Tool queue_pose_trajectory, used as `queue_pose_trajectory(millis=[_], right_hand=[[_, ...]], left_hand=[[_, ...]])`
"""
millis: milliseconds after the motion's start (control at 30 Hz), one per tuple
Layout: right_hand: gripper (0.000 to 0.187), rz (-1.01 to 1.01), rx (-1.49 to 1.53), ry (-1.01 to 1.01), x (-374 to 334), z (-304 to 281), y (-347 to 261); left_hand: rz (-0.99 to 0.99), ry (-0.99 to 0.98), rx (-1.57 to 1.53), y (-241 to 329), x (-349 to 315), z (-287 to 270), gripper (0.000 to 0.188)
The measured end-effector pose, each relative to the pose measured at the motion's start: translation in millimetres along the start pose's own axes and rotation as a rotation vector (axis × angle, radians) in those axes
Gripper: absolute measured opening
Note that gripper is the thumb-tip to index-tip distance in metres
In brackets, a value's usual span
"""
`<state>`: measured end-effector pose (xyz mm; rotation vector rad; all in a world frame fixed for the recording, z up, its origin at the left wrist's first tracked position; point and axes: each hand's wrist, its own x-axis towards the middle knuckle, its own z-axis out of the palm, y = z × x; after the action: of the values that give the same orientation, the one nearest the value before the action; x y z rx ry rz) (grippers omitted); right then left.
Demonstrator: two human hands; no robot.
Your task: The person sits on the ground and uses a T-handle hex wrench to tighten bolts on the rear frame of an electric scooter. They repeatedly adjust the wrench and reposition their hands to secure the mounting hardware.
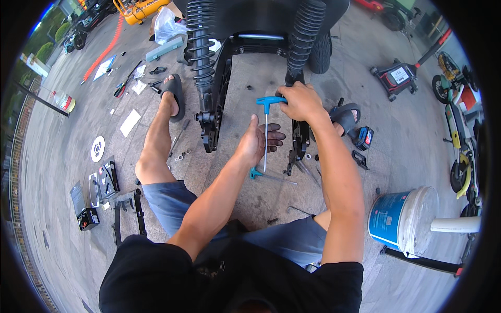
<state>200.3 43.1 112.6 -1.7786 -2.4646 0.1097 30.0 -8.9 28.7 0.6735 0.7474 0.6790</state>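
Observation:
My right hand (301, 101) is closed at the right end of the blue handle of a T-handle hex key (266, 106). It is beside the lower end of the right coil-spring shock absorber (307, 36). The key's long metal shaft points down the picture, toward me. My left hand (259, 140) lies behind that shaft, its darkened fingers stretched out and apart. Right of it stands a black metal bracket arm (299, 141). A second blue T-handle hex key (255, 173) lies on the paving below my left hand. The left shock absorber (201, 52) ends in a black bracket (209, 128).
A blue-and-white bucket (389, 219) stands at the right, and a floor jack (399, 77) farther off. Near my right foot lies a battery pack (362, 137). Tools, papers and small parts are scattered left, by a black box (87, 219). A yellow compressor (141, 9) stands far left.

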Motion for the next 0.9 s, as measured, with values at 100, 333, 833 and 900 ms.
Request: queue_pose_trajectory(millis=[100, 333, 833, 900], right_hand=[[0.025, -0.01, -0.049, -0.026, 0.2, -1.4, -1.0], [0.02, 0.012, -0.148, -0.129, 4.4, -7.9, -7.7], [0.024, -0.036, -0.094, 0.017, -1.3, 0.9, 0.8], [0.024, -0.051, -0.165, 0.009, -1.1, 2.4, 0.1]], left_hand=[[0.167, -0.08, 0.014, 23.2, -26.1, 16.1, 0.071], [0.547, 0.409, 0.949, 106.5, 56.3, 18.7, 0.07], [0.041, 0.034, 0.291, 7.3, 30.3, -33.6, 0.071], [0.167, 0.041, 0.455, 3.8, 22.3, -32.3, 0.038]])
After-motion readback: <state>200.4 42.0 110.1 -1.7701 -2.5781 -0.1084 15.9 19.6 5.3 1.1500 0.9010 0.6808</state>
